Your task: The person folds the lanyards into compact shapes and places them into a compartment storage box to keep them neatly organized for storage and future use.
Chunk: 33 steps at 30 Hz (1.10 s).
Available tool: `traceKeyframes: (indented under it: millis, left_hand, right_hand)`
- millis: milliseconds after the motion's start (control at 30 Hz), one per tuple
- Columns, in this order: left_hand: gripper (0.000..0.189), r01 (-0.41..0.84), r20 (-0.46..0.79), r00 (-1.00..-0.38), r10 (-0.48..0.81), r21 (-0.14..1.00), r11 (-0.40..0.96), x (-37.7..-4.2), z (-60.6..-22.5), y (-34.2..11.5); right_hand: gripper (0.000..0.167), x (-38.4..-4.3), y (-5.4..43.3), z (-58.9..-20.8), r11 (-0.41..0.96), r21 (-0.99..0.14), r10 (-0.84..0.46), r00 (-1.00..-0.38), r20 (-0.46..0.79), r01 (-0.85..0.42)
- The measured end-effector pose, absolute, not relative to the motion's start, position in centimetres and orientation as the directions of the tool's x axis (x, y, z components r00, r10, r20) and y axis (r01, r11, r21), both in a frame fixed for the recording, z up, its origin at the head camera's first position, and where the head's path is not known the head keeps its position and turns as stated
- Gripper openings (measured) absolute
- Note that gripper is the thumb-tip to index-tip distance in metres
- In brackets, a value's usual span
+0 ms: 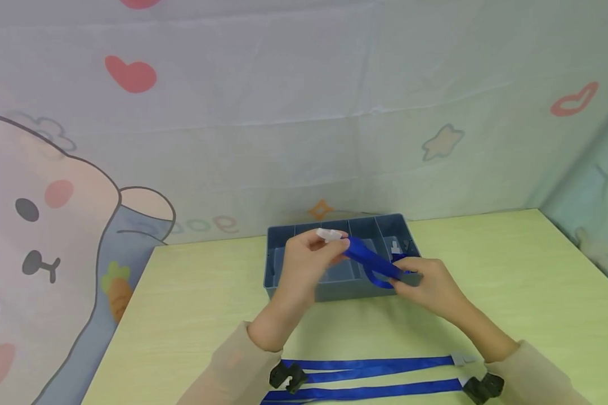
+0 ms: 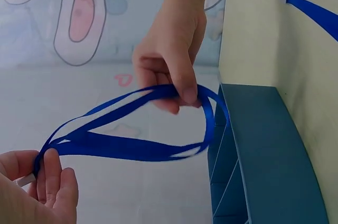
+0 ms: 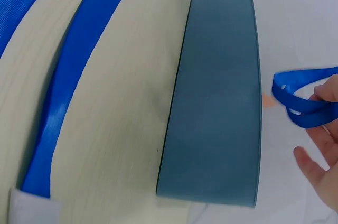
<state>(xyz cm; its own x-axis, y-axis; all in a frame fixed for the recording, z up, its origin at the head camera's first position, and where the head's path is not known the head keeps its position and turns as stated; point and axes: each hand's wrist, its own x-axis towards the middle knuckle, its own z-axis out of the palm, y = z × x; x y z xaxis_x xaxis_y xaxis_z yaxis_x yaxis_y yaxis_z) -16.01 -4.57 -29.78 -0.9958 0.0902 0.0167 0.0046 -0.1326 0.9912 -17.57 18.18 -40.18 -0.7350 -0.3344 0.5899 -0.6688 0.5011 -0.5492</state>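
Your left hand [image 1: 309,261] reaches up and forward over the tray's left-middle part, thumb and fingers pinching the blue lanyard [image 1: 367,259] near its white clip [image 1: 329,234], which pokes out above them. Your right hand [image 1: 433,287] comes in from the right with its wrist bent inward, pinching the looped strap between thumb and fingers. The lanyard hangs between your hands above the divided tray [image 1: 329,291], its loops spread apart in the left wrist view.

The tray sits at the table's far edge, close to the printed backdrop [image 1: 284,112]. Pale table [image 1: 208,298] stretches to its left and right. Nearer you, more blue straps [image 1: 385,389] lie across the table, their right ends by your right sleeve [image 1: 532,368].

Your hands and the lanyard cover parts of the compartments; a white clip and blue strap only partly show in the right-hand one. Your left sleeve [image 1: 233,363] and its black wrist camera [image 1: 287,377] hide the straps' left ends. In the right wrist view, the hand and lanyard are cut off at the right edge.
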Motion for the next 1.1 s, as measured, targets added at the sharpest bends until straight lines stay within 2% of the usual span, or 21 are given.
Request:
traceKeyframes:
  millis: [267,500,800,1100]
  left_hand:
    - [0.021,0.022,0.031,-0.997,0.065,0.989,-0.145,-16.3,-29.8,-6.5]
    - [0.019,0.027,0.034,-0.998,0.046,0.99,-0.137,-16.3,-30.1,-7.7]
    - [0.015,-0.012,-0.009,-1.0,0.025,0.992,-0.129,-16.4,-30.9,-8.4]
    - [0.017,-0.042,-0.036,-0.998,0.048,0.991,-0.128,-16.2,-31.7,-8.7]
  right_hand:
    - [0.028,-17.2,20.0,-39.4,0.517,-0.539,-0.243,-0.717,0.653,-0.665]
    - [0.034,-17.2,21.2,-38.8,0.494,-0.522,-0.221,-0.681,0.698,-0.695]
    - [0.042,-17.2,22.2,-38.0,0.285,-0.581,-0.207,-0.64,0.74,-0.763]
    - [0.034,-17.0,22.6,-37.5,0.169,-0.587,-0.131,-0.609,0.783,-0.792]
